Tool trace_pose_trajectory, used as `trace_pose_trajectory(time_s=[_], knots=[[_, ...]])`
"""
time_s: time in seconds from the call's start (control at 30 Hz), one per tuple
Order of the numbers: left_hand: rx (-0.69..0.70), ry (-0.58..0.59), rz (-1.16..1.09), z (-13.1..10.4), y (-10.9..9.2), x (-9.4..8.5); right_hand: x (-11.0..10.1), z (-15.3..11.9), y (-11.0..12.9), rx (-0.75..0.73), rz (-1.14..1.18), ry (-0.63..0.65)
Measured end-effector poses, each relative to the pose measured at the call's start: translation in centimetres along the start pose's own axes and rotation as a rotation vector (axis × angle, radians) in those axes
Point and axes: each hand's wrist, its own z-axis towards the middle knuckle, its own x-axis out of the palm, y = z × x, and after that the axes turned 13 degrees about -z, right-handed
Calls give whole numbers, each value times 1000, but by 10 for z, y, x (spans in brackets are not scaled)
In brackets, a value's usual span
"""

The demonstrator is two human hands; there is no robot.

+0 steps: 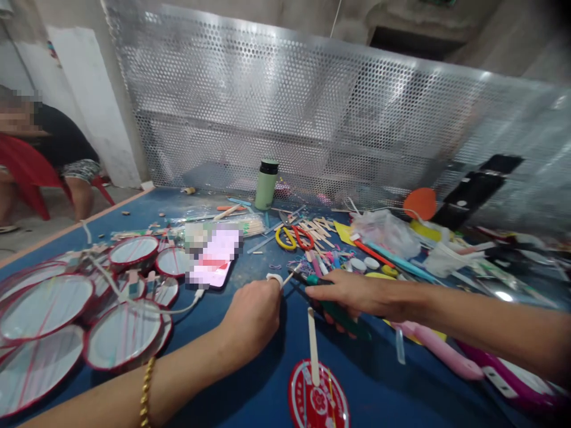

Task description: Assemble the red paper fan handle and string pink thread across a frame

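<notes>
My left hand [256,315] is closed around a small white piece, from which a thin pale stick [291,276] points up and right. My right hand [343,294] grips green-handled pliers [336,312], whose dark jaws lie close to the stick. Whether the jaws touch the stick is hard to tell. Below my hands, a red round disc [318,398] with a printed flower lies on the blue table [250,389], a flat wooden stick [313,345] resting on it and pointing away from me.
Red-rimmed round discs [122,336] pile up at left beside a lit phone [214,258] with a white cable. Yellow-red scissors [286,239], wooden sticks and a green bottle [266,185] stand or lie behind. Plastic bags [386,233] and tools crowd the right. A person [57,137] sits far left.
</notes>
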Motion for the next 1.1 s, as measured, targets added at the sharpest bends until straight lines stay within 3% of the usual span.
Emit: trace_pose_trajectory(time_s=[0.37,0.67,1.1], knots=[[-21,5,43,-1,-3,0,1,10,-13,-21,-29,-24],[-42,43,48,-2,-8,-3,2,5,-5,-32,-104,-41],[-24,16,93,-5,-8,-1,0,8,-15,-48,-9,24]])
